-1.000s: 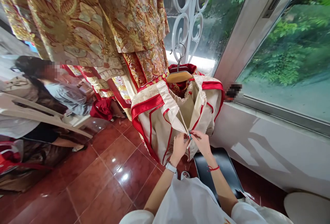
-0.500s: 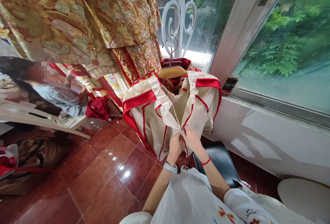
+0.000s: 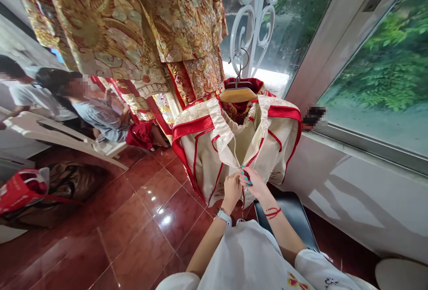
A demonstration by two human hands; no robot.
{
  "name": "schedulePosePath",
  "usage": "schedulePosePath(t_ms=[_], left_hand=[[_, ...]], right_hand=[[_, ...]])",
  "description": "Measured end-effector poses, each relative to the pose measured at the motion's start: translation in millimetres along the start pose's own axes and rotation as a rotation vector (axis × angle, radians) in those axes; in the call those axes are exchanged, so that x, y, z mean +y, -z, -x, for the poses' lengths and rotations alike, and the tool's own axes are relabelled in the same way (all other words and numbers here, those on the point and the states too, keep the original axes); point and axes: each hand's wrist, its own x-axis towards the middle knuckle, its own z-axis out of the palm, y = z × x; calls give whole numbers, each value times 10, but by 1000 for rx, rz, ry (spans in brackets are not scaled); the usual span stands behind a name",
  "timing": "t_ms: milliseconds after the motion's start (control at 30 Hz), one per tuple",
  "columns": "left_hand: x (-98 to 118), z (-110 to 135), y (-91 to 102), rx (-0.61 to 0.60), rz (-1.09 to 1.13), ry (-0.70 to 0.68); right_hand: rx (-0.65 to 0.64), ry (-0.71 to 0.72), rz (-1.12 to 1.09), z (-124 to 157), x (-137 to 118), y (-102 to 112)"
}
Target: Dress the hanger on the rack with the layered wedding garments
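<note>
Cream-and-red jacket (image 3: 214, 156) front pinched by both hands (image 3: 242, 184).

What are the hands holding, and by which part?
The left hand and right hand both pinch the cream-and-red garment at its front opening, where the two edges meet.
</note>
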Motion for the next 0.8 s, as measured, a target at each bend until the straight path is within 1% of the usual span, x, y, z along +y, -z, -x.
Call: schedulePosePath(t_ms=[133, 267, 333, 467, 600, 700, 800], left_hand=[[47, -33, 104, 1, -18, -17], [114, -63, 240, 40, -25, -29], [142, -77, 260, 65, -44, -40], [165, -82, 172, 57, -31, -53], [151, -70, 17, 89, -11, -38], [133, -95, -61, 134, 4, -37], [112, -137, -83, 199, 43, -61]], right_hand=[[60, 61, 116, 7, -81, -64], [13, 32, 239, 86, -98, -33], [-26, 4, 285, 140, -92, 8], [-46, -43, 315, 200, -87, 80], [-6, -72, 253, 186, -95, 51], [34, -39, 205, 153, -138, -31], [43, 44, 212, 106, -204, -114]])
